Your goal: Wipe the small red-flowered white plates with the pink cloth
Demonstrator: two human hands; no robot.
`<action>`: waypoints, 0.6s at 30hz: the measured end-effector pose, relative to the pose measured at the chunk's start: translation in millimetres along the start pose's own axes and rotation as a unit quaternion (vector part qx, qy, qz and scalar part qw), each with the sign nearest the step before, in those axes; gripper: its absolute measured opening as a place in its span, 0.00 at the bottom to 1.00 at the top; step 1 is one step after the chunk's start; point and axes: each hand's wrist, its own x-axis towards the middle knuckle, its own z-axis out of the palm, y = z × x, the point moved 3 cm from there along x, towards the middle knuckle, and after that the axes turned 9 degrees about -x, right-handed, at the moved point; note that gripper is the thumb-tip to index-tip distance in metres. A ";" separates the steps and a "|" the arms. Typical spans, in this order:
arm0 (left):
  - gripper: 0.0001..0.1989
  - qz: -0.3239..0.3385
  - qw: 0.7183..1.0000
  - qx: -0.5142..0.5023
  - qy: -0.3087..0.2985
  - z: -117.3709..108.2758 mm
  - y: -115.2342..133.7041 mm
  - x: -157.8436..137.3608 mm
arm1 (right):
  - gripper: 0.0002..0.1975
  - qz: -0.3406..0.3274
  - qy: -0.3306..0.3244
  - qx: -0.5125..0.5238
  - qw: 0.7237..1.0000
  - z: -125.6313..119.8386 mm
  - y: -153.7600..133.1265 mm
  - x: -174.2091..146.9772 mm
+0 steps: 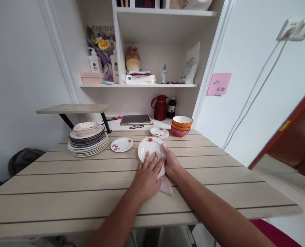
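Note:
A small white plate with a red flower on its rim is tilted up over the table in front of me. My right hand grips its right edge, thumb on the upper face. My left hand presses a pale pink cloth against the plate's face, fingers spread over the fabric. One corner of the cloth hangs below my hands. Beyond the held plate lies a short stack of small white plates. To its left, a single flowered plate lies flat on the table.
A tall stack of plates, topped by shallow dishes, stands at left beside a small raised shelf. Stacked orange and red bowls stand at right. Behind are a red jug, dark bottle, laptop and glasses.

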 end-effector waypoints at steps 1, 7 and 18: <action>0.34 -0.004 1.000 0.000 0.001 0.0 0.0 0.2 | 0.24 0.005 -0.001 -0.002 1.000 -0.2 0.4 0.4; 0.34 -0.075 0.995 0.030 0.051 1.1 -5.0 2.3 | 0.23 0.000 -0.011 -0.016 1.000 2.0 1.5 2.9; 0.33 -0.168 0.983 0.056 0.057 -5.5 -7.5 3.5 | 0.20 -0.046 -0.017 -0.047 0.998 4.8 1.3 1.1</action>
